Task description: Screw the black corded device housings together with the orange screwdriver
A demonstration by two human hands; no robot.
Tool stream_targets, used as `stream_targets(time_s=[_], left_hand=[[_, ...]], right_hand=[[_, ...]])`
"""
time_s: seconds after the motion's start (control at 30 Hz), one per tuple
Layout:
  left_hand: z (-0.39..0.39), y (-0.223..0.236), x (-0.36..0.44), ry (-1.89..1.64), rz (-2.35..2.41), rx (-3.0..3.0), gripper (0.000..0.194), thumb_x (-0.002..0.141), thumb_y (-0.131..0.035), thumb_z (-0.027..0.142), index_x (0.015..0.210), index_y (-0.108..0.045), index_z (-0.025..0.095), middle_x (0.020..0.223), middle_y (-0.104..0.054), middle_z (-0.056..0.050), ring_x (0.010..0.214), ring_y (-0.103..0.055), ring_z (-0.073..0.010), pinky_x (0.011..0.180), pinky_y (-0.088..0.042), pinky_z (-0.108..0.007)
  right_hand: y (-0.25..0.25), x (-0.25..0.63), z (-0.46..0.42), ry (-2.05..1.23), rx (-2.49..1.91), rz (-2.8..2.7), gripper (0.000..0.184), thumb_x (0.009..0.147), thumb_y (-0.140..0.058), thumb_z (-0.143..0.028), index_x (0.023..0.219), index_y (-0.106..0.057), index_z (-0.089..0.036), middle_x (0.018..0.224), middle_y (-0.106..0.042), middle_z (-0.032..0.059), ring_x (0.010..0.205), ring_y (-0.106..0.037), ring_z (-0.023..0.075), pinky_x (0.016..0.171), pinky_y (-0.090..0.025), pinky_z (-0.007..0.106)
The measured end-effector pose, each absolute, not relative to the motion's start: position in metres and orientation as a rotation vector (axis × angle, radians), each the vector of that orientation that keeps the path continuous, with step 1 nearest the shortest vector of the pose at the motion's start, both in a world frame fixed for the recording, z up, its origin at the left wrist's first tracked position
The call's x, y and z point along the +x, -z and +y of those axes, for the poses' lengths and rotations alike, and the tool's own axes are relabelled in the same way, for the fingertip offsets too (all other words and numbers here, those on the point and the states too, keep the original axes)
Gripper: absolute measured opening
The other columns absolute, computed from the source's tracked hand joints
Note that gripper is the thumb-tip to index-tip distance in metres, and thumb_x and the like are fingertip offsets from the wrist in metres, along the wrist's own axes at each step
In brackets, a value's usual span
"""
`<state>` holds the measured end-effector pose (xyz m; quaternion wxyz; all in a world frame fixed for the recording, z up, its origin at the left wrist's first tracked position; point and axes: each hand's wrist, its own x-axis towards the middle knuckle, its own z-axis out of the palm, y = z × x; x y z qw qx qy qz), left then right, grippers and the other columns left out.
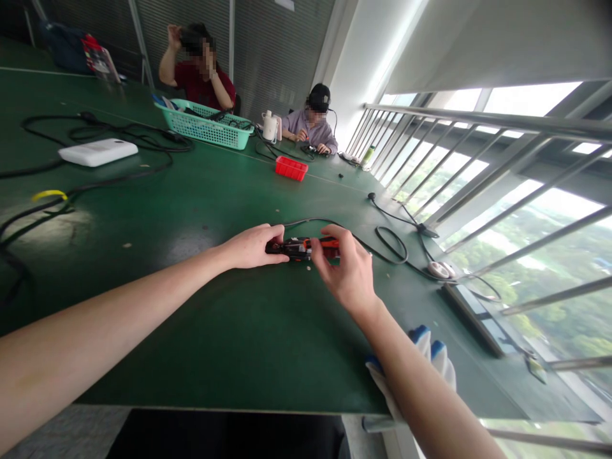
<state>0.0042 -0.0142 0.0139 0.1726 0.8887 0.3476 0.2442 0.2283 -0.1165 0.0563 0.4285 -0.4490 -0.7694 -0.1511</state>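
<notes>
A black device with orange parts (297, 248) lies low over the green table, its exact kind too small to make out. My left hand (255, 247) is closed on its left end, thumb and fingers pinching it. Over the right end, my right hand (348, 268) curls its fingers around an orange-and-black handle-like piece (329, 243). Whether that piece is a separate tool or part of the device, I cannot tell. A black cable (315, 220) runs behind both hands towards the right.
On the green table (215, 344) stand a red tray (291, 168) and a turquoise basket (208, 126). A white box (99, 152) sits among cables at left. Gloves (433, 357) lie beneath my right forearm, near a dark flat case (478, 319). Two people sit opposite; a metal railing (478, 124) flanks the right.
</notes>
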Motion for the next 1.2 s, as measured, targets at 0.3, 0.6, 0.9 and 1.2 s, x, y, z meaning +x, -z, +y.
stream_targets(time_s=[0.3,0.6,0.9,1.2], left_hand=[[-0.015,-0.015,0.003,-0.682,0.997,2.517,0.039,0.082,-0.072,0.056,0.09,-0.05,0.025,0.091,-0.06,-0.002,0.083,-0.059,-0.0231,0.07,-0.039,-0.03],[-0.017,-0.018,0.003,-0.656,1.015,2.509,0.04,0.083,-0.071,0.057,0.091,-0.05,0.024,0.091,-0.06,-0.003,0.079,-0.057,-0.0217,0.067,-0.038,-0.029],[-0.017,-0.018,0.003,-0.66,1.022,2.507,0.04,0.082,-0.07,0.058,0.09,-0.051,0.024,0.091,-0.06,-0.003,0.079,-0.058,-0.0213,0.066,-0.038,-0.029],[-0.014,-0.015,0.003,-0.669,1.016,2.511,0.04,0.082,-0.071,0.058,0.091,-0.051,0.024,0.091,-0.06,-0.002,0.078,-0.057,-0.021,0.067,-0.038,-0.029]], right_hand=[[-0.062,0.248,-0.118,0.47,-1.125,-1.731,0.018,0.091,-0.064,-0.029,0.105,-0.054,-0.024,0.085,-0.067,-0.0004,0.066,-0.065,0.0145,0.065,-0.055,0.029],[-0.064,0.26,-0.113,0.483,-1.185,-1.805,0.017,0.091,-0.063,-0.03,0.103,-0.054,-0.023,0.079,-0.064,-0.0013,0.067,-0.063,0.0148,0.066,-0.051,0.029],[-0.066,0.259,-0.115,0.436,-1.181,-1.881,0.04,0.089,-0.065,-0.034,0.122,-0.047,-0.021,0.094,-0.066,0.004,0.076,-0.065,0.0187,0.071,-0.055,0.034],[-0.063,0.257,-0.112,0.35,-1.277,-1.638,0.03,0.092,-0.063,-0.038,0.114,-0.046,-0.024,0.085,-0.061,-0.002,0.066,-0.064,0.0144,0.061,-0.052,0.028]])
